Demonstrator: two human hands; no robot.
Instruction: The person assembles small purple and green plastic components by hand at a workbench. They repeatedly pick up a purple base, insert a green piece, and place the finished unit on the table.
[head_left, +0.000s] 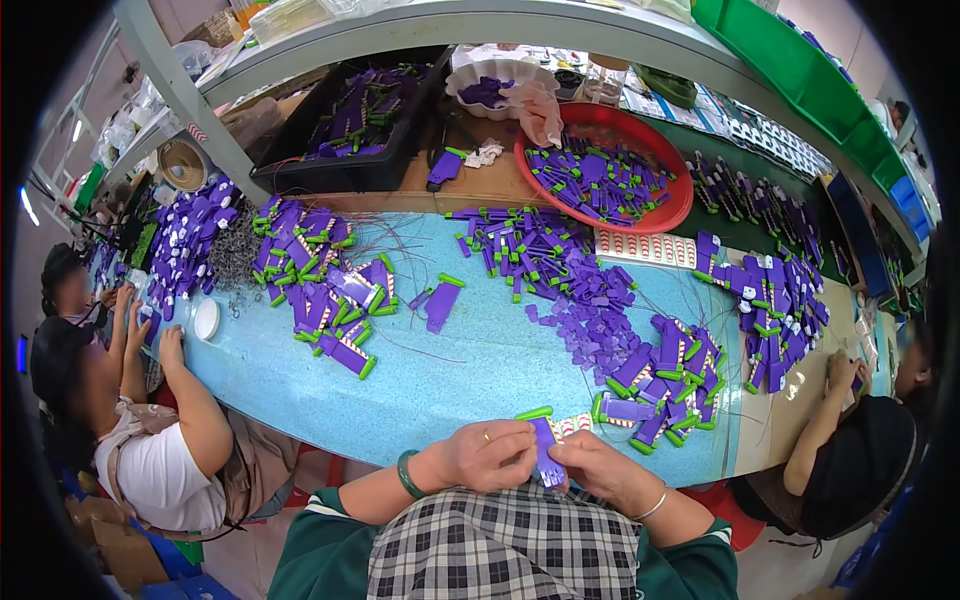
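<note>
Close to the table's front edge, both my hands hold one flat purple plastic part (547,457) with a green end piece. My left hand (490,455) has its fingers closed at the part's left side. On the other side, my right hand (605,468) pinches the part between thumb and fingers. A small red-and-white striped sticker strip (574,423) lies just beyond my right hand. Past it is a heap of purple parts with green ends and striped stickers (665,385). Loose small purple pieces (590,320) spread out behind that heap.
A red basin (680,205) of purple and green pieces stands at the back, beside a black crate (335,175). Another heap (320,285) lies left of centre, near a white lid (206,319). Co-workers sit at left (170,470) and right (850,460). A shelf beam (480,32) crosses overhead.
</note>
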